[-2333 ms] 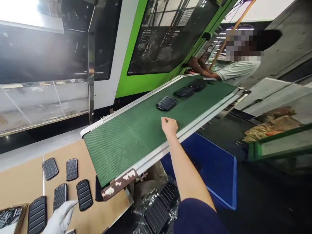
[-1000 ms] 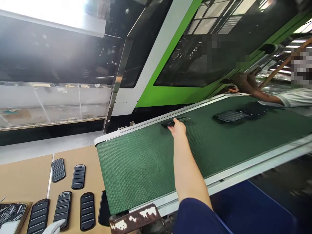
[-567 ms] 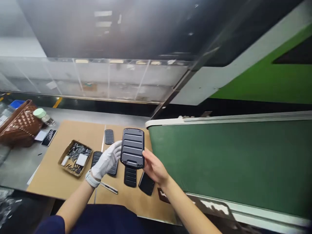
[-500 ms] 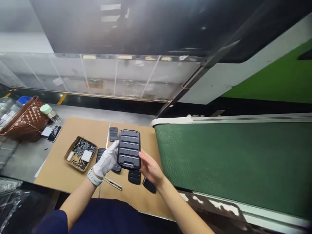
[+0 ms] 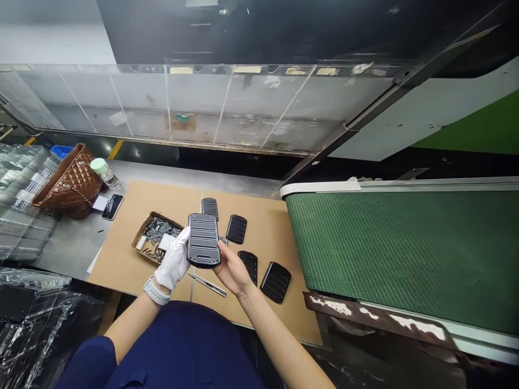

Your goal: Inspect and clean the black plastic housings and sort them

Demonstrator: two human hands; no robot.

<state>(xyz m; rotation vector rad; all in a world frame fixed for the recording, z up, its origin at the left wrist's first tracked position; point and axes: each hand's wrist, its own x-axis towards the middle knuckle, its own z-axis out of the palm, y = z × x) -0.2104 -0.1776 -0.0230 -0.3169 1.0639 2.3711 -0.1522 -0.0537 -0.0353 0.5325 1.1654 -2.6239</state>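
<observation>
Between my two hands a dark ribbed plastic panel (image 5: 203, 237) with rounded ends is held up above the cardboard-covered table. My left hand (image 5: 174, 260), in a white glove, grips its left edge. The bare right hand (image 5: 233, 270) holds its lower right edge, thumb on the front. Similar black panels lie on the cardboard: one panel (image 5: 237, 229) right of the held one, another panel (image 5: 275, 282) nearer the conveyor, and a panel (image 5: 248, 265) partly behind my right hand. A slim utility knife (image 5: 208, 284) lies below the held panel.
A cardboard tray (image 5: 140, 251) of small dark pieces stands left of my gloved hand. Farther left are a phone (image 5: 112, 207), a bottle (image 5: 106, 173) and a brown quilted bag (image 5: 67, 186). A green conveyor belt (image 5: 397, 254) borders the table on the right.
The view has swung left, so the table sits farther right in the picture. The panel stays in both hands and has shifted left relative to the table, nearer the tray.
</observation>
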